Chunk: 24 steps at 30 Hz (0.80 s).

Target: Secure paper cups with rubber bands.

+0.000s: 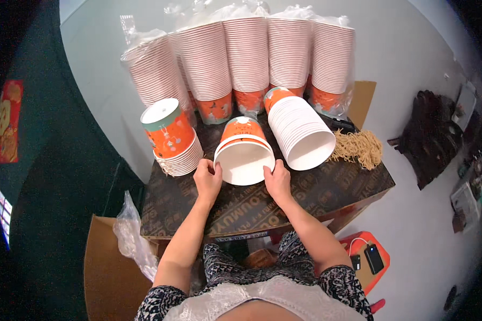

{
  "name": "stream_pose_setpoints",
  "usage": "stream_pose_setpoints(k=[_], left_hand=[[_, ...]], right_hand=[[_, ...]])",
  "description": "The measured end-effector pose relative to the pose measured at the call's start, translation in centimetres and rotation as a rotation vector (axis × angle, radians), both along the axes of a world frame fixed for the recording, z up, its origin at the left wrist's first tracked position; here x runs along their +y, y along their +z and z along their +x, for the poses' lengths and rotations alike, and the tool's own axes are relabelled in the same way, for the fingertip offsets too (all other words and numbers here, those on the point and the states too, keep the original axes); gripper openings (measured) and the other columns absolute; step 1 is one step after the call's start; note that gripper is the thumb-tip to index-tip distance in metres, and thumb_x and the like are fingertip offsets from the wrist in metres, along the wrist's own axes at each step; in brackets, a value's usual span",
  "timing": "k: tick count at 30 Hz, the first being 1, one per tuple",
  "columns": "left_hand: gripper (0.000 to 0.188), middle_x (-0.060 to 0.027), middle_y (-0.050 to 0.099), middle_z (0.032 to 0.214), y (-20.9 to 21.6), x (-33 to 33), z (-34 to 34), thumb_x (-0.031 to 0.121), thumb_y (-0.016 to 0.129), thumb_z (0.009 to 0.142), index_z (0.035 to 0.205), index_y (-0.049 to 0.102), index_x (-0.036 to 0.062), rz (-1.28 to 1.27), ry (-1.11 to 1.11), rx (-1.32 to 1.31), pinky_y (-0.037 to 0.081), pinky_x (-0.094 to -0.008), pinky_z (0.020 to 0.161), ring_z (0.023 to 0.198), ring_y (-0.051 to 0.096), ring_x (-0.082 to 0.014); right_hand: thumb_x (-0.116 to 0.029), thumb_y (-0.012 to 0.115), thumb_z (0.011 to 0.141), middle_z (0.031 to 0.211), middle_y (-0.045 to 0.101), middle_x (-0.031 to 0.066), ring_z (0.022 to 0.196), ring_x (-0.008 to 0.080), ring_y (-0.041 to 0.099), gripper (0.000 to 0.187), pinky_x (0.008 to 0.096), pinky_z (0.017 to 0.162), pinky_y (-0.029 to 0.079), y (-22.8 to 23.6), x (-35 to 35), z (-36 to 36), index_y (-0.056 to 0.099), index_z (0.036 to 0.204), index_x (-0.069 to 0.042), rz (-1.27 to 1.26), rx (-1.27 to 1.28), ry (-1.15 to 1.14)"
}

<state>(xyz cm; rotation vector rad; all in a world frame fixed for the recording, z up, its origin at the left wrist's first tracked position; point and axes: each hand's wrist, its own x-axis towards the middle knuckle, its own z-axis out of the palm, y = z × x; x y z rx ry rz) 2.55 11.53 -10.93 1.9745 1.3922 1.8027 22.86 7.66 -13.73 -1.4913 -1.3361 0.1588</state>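
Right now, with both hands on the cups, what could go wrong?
- The nested cups might dent: the left hand and right hand grip opposite sides of the rim.
- The cup stack lying on its side could roll if the right hand bumps it.
- The upside-down stack could get knocked; it stands close to the left hand.

The camera sits on the head of the person and looks steeply down and forward. Nearest to it is the white lace top (pixel 214 299); the left hand (pixel 208 177) and right hand (pixel 278 184) are within arm's reach, near the centre. The wrapped paper-cup stacks (pixel 246 53) are at the far side. The fisheye lens bends straight edges and takes in the floor (pixel 412 230) at right.
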Motion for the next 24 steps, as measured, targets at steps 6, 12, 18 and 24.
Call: stream_pose_setpoints(k=[6,12,18,24], left_hand=[[0.015,-0.009,0.058,0.066,0.0,-0.3,0.2,0.008,0.068,0.084,0.082,0.055,0.0019,-0.076,-0.003,-0.035,0.047,-0.0311,0.055,0.057,0.058,-0.0172],[0.012,-0.0049,0.057,0.068,1.3,-1.3,1.2,0.004,0.065,0.086,0.085,0.055,-0.0006,-0.412,-0.122,-0.282,0.047,-0.0275,0.057,0.06,0.056,-0.0101],[0.016,-0.0063,0.057,0.065,0.6,-0.7,0.6,0.009,0.067,0.083,0.09,0.055,0.0008,-0.3,-0.038,-0.076,0.049,-0.0316,0.052,0.056,0.059,-0.0157],[0.026,-0.0113,0.067,0.082,0.5,-0.4,0.2,0.011,0.064,0.08,0.102,0.062,-0.0038,-0.301,-0.136,-0.182,0.051,-0.0316,0.074,0.077,0.064,-0.0179]], right_hand=[[-0.011,0.059,0.09,0.075,0.059,0.0287,0.075,0.0489,0.06,0.02,0.0557,0.063,0.045,0.1,-0.3,-0.4,0.044,0.094,0.002,0.03,0.026,-0.002],[-0.01,0.068,0.085,0.071,0.059,0.02,0.066,0.0382,0.061,0.026,0.0465,0.061,0.047,-0.5,0.1,-0.1,0.046,0.09,0.003,-0.045,0.292,0.075],[-0.009,0.063,0.084,0.072,0.06,0.0223,0.07,0.0406,0.063,0.019,0.0474,0.062,0.048,-0.1,-0.1,-0.2,0.049,0.084,0.004,0.036,0.093,0.038],[-0.008,0.055,0.081,0.09,0.065,0.027,0.088,0.0424,0.065,0.031,0.045,0.078,0.051,-0.2,0.1,0.1,0.056,0.107,0.007,-0.015,0.236,0.193]])
